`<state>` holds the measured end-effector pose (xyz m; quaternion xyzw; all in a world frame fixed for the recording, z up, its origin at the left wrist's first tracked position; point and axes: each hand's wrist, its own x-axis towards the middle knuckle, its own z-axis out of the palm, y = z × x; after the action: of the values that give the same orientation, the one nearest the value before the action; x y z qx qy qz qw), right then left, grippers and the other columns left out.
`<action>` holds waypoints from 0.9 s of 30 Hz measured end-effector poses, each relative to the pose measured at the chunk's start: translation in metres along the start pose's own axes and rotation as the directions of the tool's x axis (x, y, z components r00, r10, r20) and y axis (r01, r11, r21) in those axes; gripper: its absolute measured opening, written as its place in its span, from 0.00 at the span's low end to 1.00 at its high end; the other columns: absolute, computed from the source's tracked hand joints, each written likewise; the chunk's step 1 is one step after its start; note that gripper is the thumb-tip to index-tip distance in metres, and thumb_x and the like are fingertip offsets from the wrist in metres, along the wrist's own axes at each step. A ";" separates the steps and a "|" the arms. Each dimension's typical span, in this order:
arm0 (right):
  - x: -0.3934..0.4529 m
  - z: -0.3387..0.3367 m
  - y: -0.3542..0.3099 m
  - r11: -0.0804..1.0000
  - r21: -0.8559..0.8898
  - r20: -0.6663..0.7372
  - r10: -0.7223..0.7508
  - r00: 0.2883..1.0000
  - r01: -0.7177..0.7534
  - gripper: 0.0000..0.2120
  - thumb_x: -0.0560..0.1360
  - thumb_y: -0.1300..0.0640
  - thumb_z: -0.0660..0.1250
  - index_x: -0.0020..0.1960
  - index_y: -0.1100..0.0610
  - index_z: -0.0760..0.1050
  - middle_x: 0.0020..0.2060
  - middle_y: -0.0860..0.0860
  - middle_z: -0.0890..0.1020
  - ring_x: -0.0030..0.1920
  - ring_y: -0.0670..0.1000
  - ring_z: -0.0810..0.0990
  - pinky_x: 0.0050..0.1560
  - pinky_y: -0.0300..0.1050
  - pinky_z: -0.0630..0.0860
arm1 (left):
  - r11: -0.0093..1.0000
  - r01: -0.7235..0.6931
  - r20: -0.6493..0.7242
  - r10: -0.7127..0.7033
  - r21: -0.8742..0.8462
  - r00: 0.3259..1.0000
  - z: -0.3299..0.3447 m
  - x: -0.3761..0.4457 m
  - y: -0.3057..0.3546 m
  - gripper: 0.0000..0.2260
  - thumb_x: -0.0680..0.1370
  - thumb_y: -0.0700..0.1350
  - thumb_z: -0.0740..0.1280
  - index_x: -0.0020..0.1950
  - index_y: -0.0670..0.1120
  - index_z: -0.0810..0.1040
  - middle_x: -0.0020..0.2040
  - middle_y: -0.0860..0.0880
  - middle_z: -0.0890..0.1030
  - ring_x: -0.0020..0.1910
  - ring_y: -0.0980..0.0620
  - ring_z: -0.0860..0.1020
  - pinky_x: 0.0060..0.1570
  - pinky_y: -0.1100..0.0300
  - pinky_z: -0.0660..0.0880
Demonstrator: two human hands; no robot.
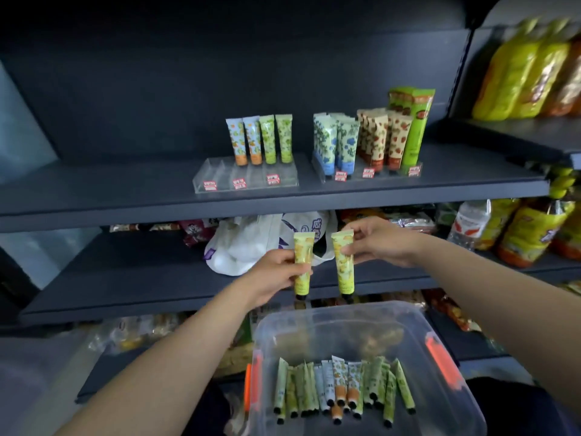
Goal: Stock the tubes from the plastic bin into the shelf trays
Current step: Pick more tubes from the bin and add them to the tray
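My left hand (276, 272) grips a yellow tube (303, 265) upright, cap down. My right hand (377, 242) pinches a second yellow tube (343, 265) beside it, also cap down. Both tubes hang above the far rim of the clear plastic bin (446, 413), where several tubes (342, 388) lie in a row. On the upper shelf a clear tray (220, 177) holds two orange-capped and two green tubes (261, 140) at its back. A second tray (323, 173) to the right is full of blue, red and green tubes (371, 140).
The dark shelf edge (125, 209) runs between my hands and the trays. A white bag (245, 247) and snack packets lie on the middle shelf behind my hands. Bottles of yellow drink (522, 70) fill the shelving at the right.
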<state>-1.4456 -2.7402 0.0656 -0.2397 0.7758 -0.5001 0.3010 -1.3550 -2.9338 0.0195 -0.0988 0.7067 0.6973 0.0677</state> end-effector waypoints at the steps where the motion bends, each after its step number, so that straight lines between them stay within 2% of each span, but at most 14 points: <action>1: 0.000 -0.002 -0.016 0.999 -0.036 0.013 -0.022 1.000 0.022 0.05 0.76 0.68 0.64 0.49 0.61 0.76 0.46 0.56 0.81 0.48 0.52 0.81 0.56 0.46 0.79 | 0.999 -0.038 -0.024 0.039 0.034 0.999 -0.008 -0.002 0.013 0.09 0.76 0.33 0.65 0.55 0.40 0.77 0.45 0.47 0.81 0.47 0.51 0.79 0.51 0.60 0.76; 4: 0.003 -0.007 -0.067 0.984 -0.142 0.026 -0.102 0.994 0.105 0.06 0.76 0.68 0.65 0.51 0.61 0.75 0.47 0.58 0.81 0.48 0.52 0.81 0.53 0.43 0.79 | 0.979 -0.120 -0.092 0.136 0.166 0.986 -0.033 -0.008 0.057 0.09 0.75 0.35 0.67 0.55 0.40 0.78 0.46 0.48 0.82 0.45 0.52 0.80 0.48 0.61 0.78; 7: 0.007 -0.007 -0.123 0.935 -0.288 0.018 -0.212 0.977 0.208 0.05 0.75 0.66 0.67 0.51 0.63 0.76 0.43 0.55 0.82 0.40 0.43 0.82 0.40 0.31 0.78 | 0.943 -0.210 -0.117 0.246 0.257 0.962 -0.059 -0.014 0.102 0.08 0.75 0.38 0.69 0.53 0.43 0.80 0.48 0.48 0.83 0.46 0.53 0.82 0.48 0.65 0.79; 9: 0.017 -0.006 -0.157 0.899 -0.345 0.002 -0.287 0.958 0.270 0.07 0.74 0.66 0.68 0.52 0.66 0.76 0.40 0.54 0.81 0.35 0.40 0.81 0.35 0.28 0.74 | 0.915 -0.261 -0.174 0.324 0.307 0.930 -0.078 -0.013 0.130 0.07 0.75 0.38 0.69 0.52 0.43 0.80 0.47 0.48 0.84 0.46 0.54 0.82 0.49 0.64 0.78; 13: 0.052 0.000 -0.212 0.826 -0.442 -0.048 -0.412 0.910 0.351 0.07 0.72 0.66 0.70 0.50 0.62 0.78 0.38 0.53 0.81 0.38 0.46 0.79 0.41 0.35 0.76 | 0.877 -0.314 -0.297 0.429 0.365 0.853 -0.122 0.002 0.177 0.06 0.74 0.37 0.69 0.50 0.43 0.81 0.48 0.44 0.83 0.49 0.48 0.81 0.54 0.56 0.78; 18: 0.109 0.008 -0.253 0.699 -0.620 -0.052 -0.489 0.871 0.356 0.06 0.71 0.62 0.72 0.47 0.58 0.79 0.41 0.52 0.82 0.44 0.50 0.80 0.49 0.45 0.76 | 0.860 -0.291 -0.357 0.451 0.419 0.818 -0.179 0.029 0.208 0.09 0.72 0.35 0.71 0.51 0.43 0.80 0.43 0.49 0.81 0.44 0.54 0.80 0.49 0.64 0.78; 21: 0.144 0.015 -0.264 0.623 -0.703 -0.023 -0.503 0.864 0.343 0.06 0.71 0.60 0.73 0.47 0.57 0.79 0.41 0.48 0.80 0.44 0.49 0.78 0.48 0.45 0.75 | 0.866 -0.245 -0.385 0.426 0.435 0.819 -0.206 0.049 0.212 0.08 0.72 0.36 0.72 0.51 0.42 0.80 0.44 0.48 0.82 0.43 0.55 0.80 0.47 0.66 0.77; 24: 0.176 0.021 -0.269 0.567 -0.746 0.012 -0.513 0.858 0.349 0.07 0.71 0.60 0.72 0.48 0.57 0.79 0.41 0.46 0.78 0.45 0.47 0.76 0.46 0.41 0.72 | 0.874 -0.223 -0.402 0.407 0.431 0.820 -0.225 0.070 0.209 0.10 0.72 0.36 0.71 0.53 0.39 0.80 0.45 0.46 0.82 0.43 0.55 0.80 0.45 0.66 0.77; 27: 0.204 0.027 -0.270 0.505 -0.791 0.052 -0.507 0.861 0.345 0.09 0.72 0.60 0.71 0.52 0.57 0.78 0.47 0.49 0.79 0.50 0.49 0.76 0.48 0.41 0.71 | 0.886 -0.193 -0.428 0.382 0.421 0.819 -0.240 0.089 0.204 0.11 0.72 0.36 0.71 0.53 0.37 0.80 0.48 0.44 0.82 0.46 0.51 0.81 0.47 0.64 0.77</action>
<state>-1.5512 -2.9980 0.2588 -0.4813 0.8541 -0.1931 -0.0400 -1.4786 -3.1757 0.2012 -0.1518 0.8216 0.5085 -0.2082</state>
